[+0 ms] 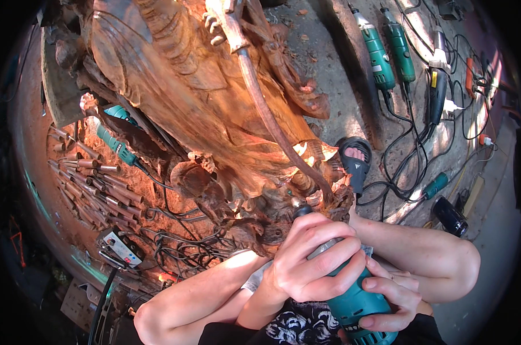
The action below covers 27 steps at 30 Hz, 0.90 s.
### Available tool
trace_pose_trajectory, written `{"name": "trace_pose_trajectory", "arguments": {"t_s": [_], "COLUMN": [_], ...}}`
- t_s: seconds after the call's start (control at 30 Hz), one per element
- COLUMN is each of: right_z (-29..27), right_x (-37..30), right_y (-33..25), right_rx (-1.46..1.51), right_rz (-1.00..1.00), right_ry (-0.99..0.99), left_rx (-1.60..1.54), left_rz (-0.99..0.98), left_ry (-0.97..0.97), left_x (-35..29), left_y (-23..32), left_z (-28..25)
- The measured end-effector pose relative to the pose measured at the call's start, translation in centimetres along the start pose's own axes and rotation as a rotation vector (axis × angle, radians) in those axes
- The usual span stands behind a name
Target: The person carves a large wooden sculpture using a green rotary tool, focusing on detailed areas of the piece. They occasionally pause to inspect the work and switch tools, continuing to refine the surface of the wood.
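A teal electric die grinder is held in both my hands. My left hand wraps round its grey front end, fingers closed. Farther back, my right hand grips the teal body from the right side. The grinder's dark nose points away from me, toward the lower end of a large reddish-brown wood carving with draped folds. Whether the bit touches the wood, I cannot tell. A long carved staff runs down the figure to just beyond my hands.
Many chisels lie heaped at left, near another teal grinder and a control box. Cables tangle on both sides. At right lie two green grinders, a black-handled power tool and a black cylinder. My sandalled foot rests beside the carving.
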State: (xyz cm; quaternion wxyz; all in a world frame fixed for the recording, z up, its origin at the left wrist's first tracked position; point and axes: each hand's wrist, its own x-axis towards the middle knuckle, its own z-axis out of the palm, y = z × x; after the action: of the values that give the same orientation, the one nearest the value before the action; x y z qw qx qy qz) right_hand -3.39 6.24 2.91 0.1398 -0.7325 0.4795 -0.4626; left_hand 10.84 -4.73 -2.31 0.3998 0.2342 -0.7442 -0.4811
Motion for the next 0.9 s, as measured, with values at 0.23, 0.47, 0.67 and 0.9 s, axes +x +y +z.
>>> {"name": "trace_pose_trajectory", "arguments": {"t_s": [0.23, 0.47, 0.67, 0.9], "right_z": [-0.3, 0.0, -4.9, -4.4], "right_x": [-1.3, -2.7, -1.4, 1.8], "right_y": [1.5, 2.5, 5.0, -0.3], "right_rx": [-0.07, -0.225, -0.422, 0.138], "right_rz": [-0.086, -0.316, -1.096, 0.163], "right_ry": [0.068, 0.066, -0.307, -0.236], "left_rx": [-0.015, -0.008, -0.058, -0.089], "left_rz": [-0.002, 0.029, 0.085, 0.079], "left_ry": [-0.005, 0.018, 0.01, 0.009], "left_x": [-0.2, -0.3, -0.3, -0.6], "left_y": [-0.1, -0.2, -0.5, -0.6], "left_z": [0.1, 0.1, 0.1, 0.2]}}
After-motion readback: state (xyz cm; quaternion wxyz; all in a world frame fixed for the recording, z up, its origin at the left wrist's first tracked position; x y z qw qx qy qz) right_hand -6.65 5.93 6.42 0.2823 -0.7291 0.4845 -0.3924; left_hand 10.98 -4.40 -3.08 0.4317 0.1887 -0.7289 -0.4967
